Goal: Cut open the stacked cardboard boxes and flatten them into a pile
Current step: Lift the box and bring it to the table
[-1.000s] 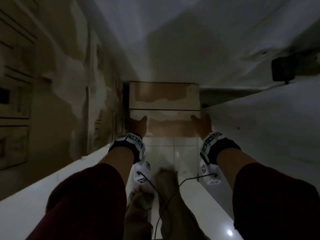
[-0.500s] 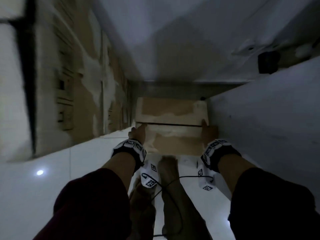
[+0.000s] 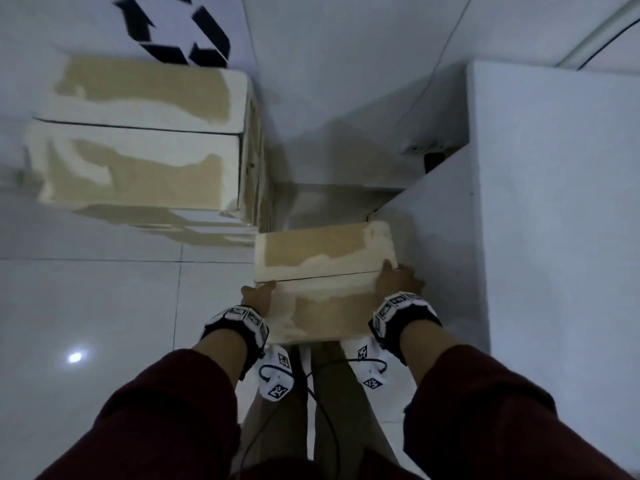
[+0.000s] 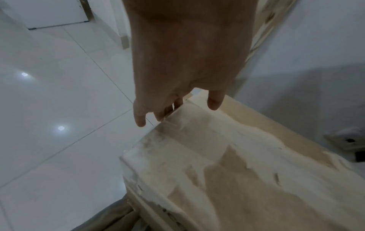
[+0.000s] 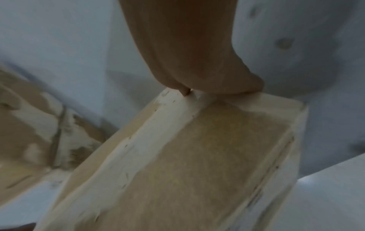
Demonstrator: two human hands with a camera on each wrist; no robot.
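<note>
Holding the cardboard box (image 3: 322, 282) by its two short ends, you have it directly in front of your legs, above the tiled floor (image 3: 104, 306), with its long axis running left to right between your hands. Your left hand (image 3: 258, 296) sits at the left end: in the left wrist view the thumb (image 4: 214, 101) lies over the top face while the other fingers (image 4: 139, 118) drop down the side wall, spread a little and only lightly bent, so the hand pinches the top edge between them. Your right hand (image 3: 398, 280) is at the right end, level with the seam (image 3: 318, 276) where the two top flaps meet; in the right wrist view the fingers curl over the far edge and their tips are hidden, so you cannot tell how deep they reach.

That seam is what the next move probably turns on. It runs along the long axis, from one hand to the other, and both hands meet the box near its ends. The right hand looks slightly closer to the slit.

Just beside the box on your right stands a white wall (image 3: 554, 220); the stacked boxes (image 3: 138, 133) rise on the far left, near but apart. Judging by that, room to swing the box lies to your left.
</note>
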